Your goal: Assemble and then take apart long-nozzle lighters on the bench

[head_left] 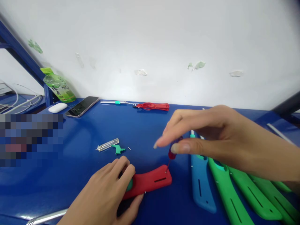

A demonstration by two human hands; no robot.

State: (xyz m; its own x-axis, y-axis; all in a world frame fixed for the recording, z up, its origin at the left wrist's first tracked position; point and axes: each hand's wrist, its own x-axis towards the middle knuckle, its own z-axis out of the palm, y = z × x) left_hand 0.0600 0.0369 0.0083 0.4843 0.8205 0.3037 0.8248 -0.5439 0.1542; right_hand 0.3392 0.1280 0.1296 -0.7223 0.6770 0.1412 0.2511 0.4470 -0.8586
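Note:
A red plastic handle (pixel 152 180) lies on the blue table at the lower centre, its slotted end pointing right. My left hand (pixel 112 187) is closed around its left end, with a bit of green part showing between the fingers. Above the right end, my right hand (pixel 199 134) grips a small screwdriver (pixel 172 153) with a dark red handle. The screwdriver's tip is at the hole near the red handle's end. Left of them lie a clear plastic piece (pixel 108 145), a small green part (pixel 118 149) and a tiny screw (pixel 129 148).
Blue (pixel 202 184) and green handles (pixel 231 190) lie at the right, partly under my right forearm. Along the wall rest an opened red handle (pixel 152 106) with wires, a phone (pixel 82 106), a white case (pixel 57 107) and a bottle (pixel 59 87).

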